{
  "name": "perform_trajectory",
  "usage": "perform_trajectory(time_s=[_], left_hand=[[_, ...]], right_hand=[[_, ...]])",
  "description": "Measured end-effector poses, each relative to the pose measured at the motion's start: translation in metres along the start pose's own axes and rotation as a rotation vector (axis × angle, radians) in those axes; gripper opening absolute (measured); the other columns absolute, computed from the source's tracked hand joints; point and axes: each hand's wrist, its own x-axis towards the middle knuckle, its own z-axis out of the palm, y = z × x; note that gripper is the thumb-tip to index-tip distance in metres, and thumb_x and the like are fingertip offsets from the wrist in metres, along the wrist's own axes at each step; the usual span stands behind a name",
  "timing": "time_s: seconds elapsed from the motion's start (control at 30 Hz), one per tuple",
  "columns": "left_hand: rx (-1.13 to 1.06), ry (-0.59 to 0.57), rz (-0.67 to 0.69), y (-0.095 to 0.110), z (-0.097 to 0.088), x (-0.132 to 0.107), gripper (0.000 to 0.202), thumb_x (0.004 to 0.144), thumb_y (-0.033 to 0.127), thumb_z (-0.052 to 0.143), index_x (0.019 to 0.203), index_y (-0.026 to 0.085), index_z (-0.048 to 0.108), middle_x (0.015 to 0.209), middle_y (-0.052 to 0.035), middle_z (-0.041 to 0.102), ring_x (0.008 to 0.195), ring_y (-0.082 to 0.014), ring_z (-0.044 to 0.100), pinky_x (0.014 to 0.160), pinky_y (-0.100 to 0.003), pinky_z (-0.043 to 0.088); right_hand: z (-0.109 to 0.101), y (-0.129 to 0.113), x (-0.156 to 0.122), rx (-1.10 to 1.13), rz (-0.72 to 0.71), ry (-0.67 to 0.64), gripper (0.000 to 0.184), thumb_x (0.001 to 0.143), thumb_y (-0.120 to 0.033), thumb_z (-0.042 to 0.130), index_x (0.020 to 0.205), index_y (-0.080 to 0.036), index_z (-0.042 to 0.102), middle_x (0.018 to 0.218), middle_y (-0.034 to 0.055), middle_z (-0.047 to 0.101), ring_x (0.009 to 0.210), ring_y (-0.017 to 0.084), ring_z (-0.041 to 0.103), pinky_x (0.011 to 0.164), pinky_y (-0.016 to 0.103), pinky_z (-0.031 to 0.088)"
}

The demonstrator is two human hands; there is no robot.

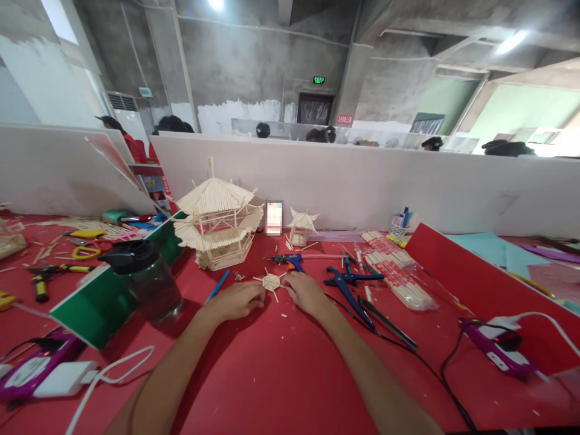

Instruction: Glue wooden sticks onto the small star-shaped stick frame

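Note:
A small hexagonal stick frame (272,282), made of pale wooden sticks with ends jutting out like spokes, lies on the red table between my hands. My left hand (242,300) is closed, its fingers curled at the lower left edge of the frame; what they hold, if anything, is hidden. At the right edge, my right hand (306,292) pinches the frame with bent fingers. Just behind it lies a blue glue gun (290,260). A large stick pagoda model (217,217) stands at the back left, and a small stick pavilion (302,228) at the back right.
On the right are blue cutters (348,290), a black pen-like tool (388,323) and bagged sticks (399,272). A dark water bottle (149,281) stands left by a green divider (97,308). Purple power strips (498,350) and cables lie at both sides. White panels (344,187) close off the back.

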Motion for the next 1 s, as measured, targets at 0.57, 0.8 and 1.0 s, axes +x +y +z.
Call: perform_trajectory(time_s=[0.57, 0.8, 1.0], left_hand=[[0.182, 0.338, -0.612, -0.03, -0.032, -0.011, 0.012, 0.092, 0.027, 0.048, 0.097, 0.022, 0.058, 0.089, -0.0052, 0.069, 0.082, -0.0225, 0.064, 0.07, -0.03, 0.043], [0.101, 0.299, -0.616, -0.036, -0.023, -0.009, 0.016, 0.087, 0.022, 0.056, 0.102, 0.025, 0.06, 0.101, -0.0048, 0.072, 0.092, -0.0245, 0.066, 0.072, -0.031, 0.046], [0.141, 0.308, -0.596, -0.034, -0.021, -0.011, 0.03, 0.091, 0.016, 0.045, 0.113, 0.026, 0.062, 0.109, -0.0086, 0.072, 0.098, -0.0283, 0.066, 0.075, -0.036, 0.048]], right_hand=[[-0.005, -0.003, -0.001, 0.007, 0.005, -0.025, 0.015, 0.094, -0.018, 0.052, 0.101, -0.02, 0.065, 0.104, 0.0061, 0.065, 0.098, 0.018, 0.059, 0.081, 0.024, 0.04], [-0.002, -0.001, -0.001, 0.002, -0.006, -0.013, 0.014, 0.095, -0.019, 0.051, 0.099, -0.021, 0.065, 0.104, 0.0055, 0.066, 0.097, 0.018, 0.059, 0.078, 0.025, 0.039], [0.0, 0.0, 0.0, -0.002, -0.009, -0.027, 0.017, 0.096, -0.018, 0.048, 0.102, -0.021, 0.064, 0.105, 0.0065, 0.065, 0.098, 0.018, 0.058, 0.079, 0.025, 0.039]])
